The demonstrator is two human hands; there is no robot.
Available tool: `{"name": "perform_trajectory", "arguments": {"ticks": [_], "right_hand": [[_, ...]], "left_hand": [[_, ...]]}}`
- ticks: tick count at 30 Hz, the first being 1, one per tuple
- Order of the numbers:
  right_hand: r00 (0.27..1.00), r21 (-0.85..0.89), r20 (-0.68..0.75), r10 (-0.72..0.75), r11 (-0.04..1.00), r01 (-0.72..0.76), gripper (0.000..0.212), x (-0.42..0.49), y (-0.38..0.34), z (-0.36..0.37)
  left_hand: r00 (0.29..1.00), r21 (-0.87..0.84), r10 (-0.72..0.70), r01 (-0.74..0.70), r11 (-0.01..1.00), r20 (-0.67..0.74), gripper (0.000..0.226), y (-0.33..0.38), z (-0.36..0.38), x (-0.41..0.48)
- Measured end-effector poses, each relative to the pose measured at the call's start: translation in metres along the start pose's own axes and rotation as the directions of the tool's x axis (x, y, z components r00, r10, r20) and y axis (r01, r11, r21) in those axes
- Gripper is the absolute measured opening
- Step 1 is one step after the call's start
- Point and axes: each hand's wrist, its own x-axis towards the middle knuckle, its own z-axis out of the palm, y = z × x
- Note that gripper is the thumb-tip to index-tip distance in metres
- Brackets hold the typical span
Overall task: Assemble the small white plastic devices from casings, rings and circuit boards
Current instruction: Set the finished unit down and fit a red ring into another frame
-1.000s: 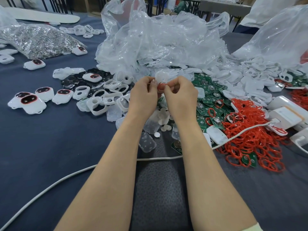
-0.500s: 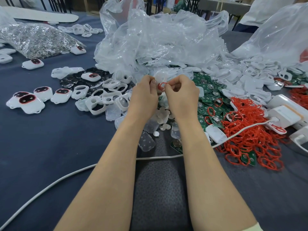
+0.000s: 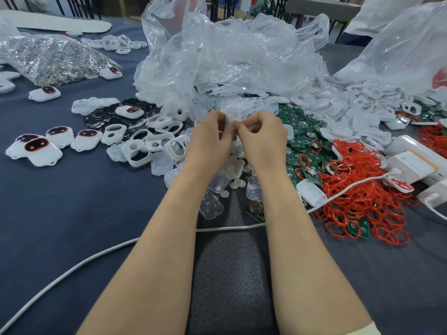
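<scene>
Red ring (image 3: 238, 122) is held between both hands above the middle of the tabletop (image 3: 60, 213), set against a translucent white casing (image 3: 231, 115). The left hand (image 3: 212, 137) has its fingers curled, with thumb and forefinger pinching the casing's near edge. The right hand (image 3: 263, 137) has its fingers curled, fingertips pinching the ring.

Step in hand, by judgement: seating the ring on the casing rim. The next move calls for working the ring evenly round the rim without twist, then taking a circuit board (image 3: 306, 131) from the green heap toward the right edge.

Orientation: the casing rises above the fingers. Only a short arc of ring shows, running left to right. Its long axis cannot be confirmed.
</scene>
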Motion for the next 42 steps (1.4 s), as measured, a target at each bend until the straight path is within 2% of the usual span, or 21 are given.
{"name": "perform_trajectory", "arguments": {"ticks": [5,10,22,27,31,34,36,38,42], "right_hand": [[0.999,0.06,0.029,0.016,0.998,-0.018,0.012,0.002,-0.001,-0.001],[0.999,0.02,0.035,-0.005,1.0,0.004,0.009,0.002,-0.002,-0.002],[0.999,-0.053,0.05,-0.011,0.999,0.014,0.005,0.002,-0.002,-0.004],[0.998,-0.036,0.056,0.013,0.999,-0.011,0.004,0.003,0.0,-0.005],[0.998,-0.027,0.06,0.0,1.0,0.002,0.005,0.002,0.001,-0.002],[0.995,0.09,0.093,0.046,0.994,-0.054,0.012,0.004,0.001,-0.004],[0.977,0.299,0.167,0.134,0.937,-0.18,0.017,0.005,0.0,-0.007],[0.94,0.514,0.267,0.213,0.794,-0.326,0.018,0.006,0.0,-0.009],[0.853,0.697,0.426,0.301,0.492,-0.521,0.013,0.008,0.0,-0.011]], "left_hand": [[0.998,-0.136,-0.064,0.062,0.989,-0.014,0.007,0.0,-0.001,0.002],[0.988,-0.284,-0.154,0.157,0.946,0.032,0.015,0.002,-0.003,0.002],[0.999,-0.076,-0.052,0.052,0.996,-0.001,0.011,0.002,-0.003,0.0],[1.0,0.018,-0.016,0.016,1.0,0.022,0.018,0.001,-0.003,-0.001],[0.999,0.006,-0.043,0.043,0.999,0.026,0.014,0.001,-0.003,0.001],[0.995,-0.122,-0.095,0.098,0.988,0.033,0.016,0.002,-0.005,0.001],[0.99,-0.231,-0.127,0.138,0.963,0.061,0.016,0.002,-0.006,0.0],[0.988,-0.301,-0.14,0.155,0.941,0.072,0.016,0.004,-0.008,0.0],[0.981,-0.47,-0.147,0.19,0.862,0.127,0.02,0.004,-0.009,-0.001]]}}
